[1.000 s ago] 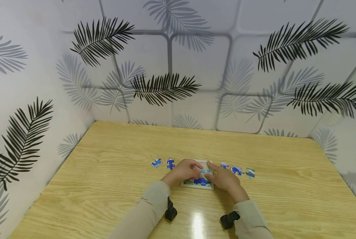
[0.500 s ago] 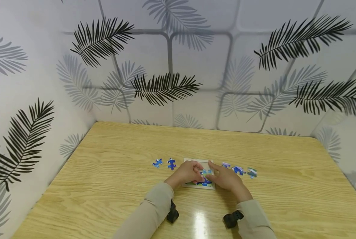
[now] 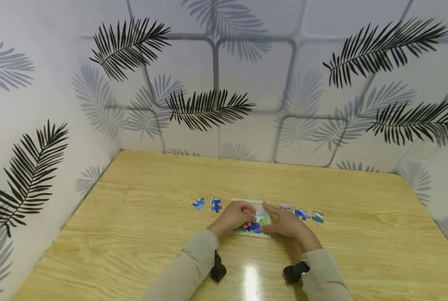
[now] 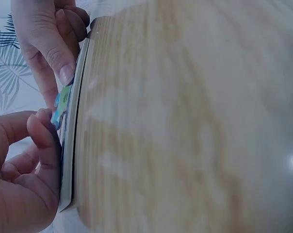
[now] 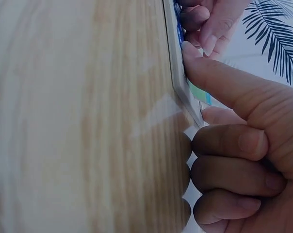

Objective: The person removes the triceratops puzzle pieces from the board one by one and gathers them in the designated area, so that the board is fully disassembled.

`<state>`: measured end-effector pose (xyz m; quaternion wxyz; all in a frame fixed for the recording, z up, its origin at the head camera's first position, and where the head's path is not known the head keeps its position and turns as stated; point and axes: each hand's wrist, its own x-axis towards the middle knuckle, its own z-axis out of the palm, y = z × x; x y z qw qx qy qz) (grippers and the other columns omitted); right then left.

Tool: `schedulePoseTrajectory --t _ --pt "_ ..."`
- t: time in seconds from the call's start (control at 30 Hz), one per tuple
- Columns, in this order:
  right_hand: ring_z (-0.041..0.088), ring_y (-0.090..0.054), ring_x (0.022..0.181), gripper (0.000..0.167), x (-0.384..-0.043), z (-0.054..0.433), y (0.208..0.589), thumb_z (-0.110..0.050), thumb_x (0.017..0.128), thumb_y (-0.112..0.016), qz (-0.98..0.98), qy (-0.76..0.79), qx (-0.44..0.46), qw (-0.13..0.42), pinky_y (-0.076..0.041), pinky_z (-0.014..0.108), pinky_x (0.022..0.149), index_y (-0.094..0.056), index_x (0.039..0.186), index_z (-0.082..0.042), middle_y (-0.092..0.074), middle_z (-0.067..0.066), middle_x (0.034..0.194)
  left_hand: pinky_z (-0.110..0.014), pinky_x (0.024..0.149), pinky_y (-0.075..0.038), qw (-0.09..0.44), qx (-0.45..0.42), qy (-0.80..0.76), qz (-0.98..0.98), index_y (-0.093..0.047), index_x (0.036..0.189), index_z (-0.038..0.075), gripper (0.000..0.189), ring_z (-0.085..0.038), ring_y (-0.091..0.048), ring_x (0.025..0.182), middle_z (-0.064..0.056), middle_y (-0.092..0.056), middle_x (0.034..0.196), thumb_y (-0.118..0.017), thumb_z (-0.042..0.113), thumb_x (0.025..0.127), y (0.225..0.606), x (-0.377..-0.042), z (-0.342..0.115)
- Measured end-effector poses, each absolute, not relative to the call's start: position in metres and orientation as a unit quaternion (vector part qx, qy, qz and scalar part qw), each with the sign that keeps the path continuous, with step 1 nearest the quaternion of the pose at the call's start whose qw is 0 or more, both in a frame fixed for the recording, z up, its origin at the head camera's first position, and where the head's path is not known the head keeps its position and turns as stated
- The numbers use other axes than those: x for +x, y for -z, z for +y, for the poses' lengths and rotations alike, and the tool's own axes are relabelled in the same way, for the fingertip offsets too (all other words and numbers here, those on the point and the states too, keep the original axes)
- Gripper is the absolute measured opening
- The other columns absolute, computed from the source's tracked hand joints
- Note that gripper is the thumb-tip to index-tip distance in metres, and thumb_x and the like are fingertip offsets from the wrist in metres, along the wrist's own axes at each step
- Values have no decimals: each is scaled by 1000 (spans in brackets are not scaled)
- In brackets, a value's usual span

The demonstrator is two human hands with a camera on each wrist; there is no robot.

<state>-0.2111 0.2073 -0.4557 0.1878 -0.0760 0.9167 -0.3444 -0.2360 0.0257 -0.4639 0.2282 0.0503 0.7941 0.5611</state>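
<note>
A small light-framed jigsaw puzzle (image 3: 246,199) lies on the table between both hands. Blue and green pieces fill its near part, and the left hand covers some of it. My left hand (image 3: 236,215) reaches over the frame from the left, its fingertips pinching the edge of a green and light-blue puzzle piece (image 4: 63,101), which stands slightly raised over the board. From the right, my right hand (image 3: 287,222) holds the frame: its thumb (image 5: 204,70) presses near the front and its index finger lies at the far right corner. The other right fingers are curled beside the frame.
Two loose blue pieces, one left (image 3: 198,204) and one nearer the frame (image 3: 216,205), lie on the wooden table (image 3: 152,184). Right of the frame are a pale piece (image 3: 285,206), a blue and lilac piece (image 3: 301,214) and a green and white piece (image 3: 317,217). A patterned wall (image 3: 246,138) stands behind.
My left fingertips have drawn back a little from the puzzle's near part, and the green and light-blue piece now shows more. The right thumb has slid towards the frame's front edge.
</note>
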Motion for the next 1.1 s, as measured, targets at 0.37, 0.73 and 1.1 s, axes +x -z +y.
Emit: schedulePoseTrajectory --t 0.37,0.73,1.1 --pt "49 -32 130 86 -209 203 459 -37 79 -76 916 343 -72 192 -29 64 99 -31 148 -13 -35 25 145 -19 50 -46 215 45 -586 780 -66 94 4 7 -10 -52 54 -4 -58 66 -63 3 87 465 -231 21" --pt "49 -35 128 86 -208 206 457 -36 80 -76 914 352 -81 185 -32 63 98 -30 148 -10 -36 27 143 -19 49 -47 213 47 -595 774 -67 93 5 10 -10 -53 54 -4 -62 72 -65 -1 85 464 -231 24" --pt "50 -33 129 87 -213 206 457 -38 79 -75 918 342 -78 184 -31 64 98 -29 149 -13 -36 27 144 -20 51 -47 213 52 -626 749 -69 99 3 17 -12 -52 57 -5 -59 70 -60 -3 87 464 -236 14"
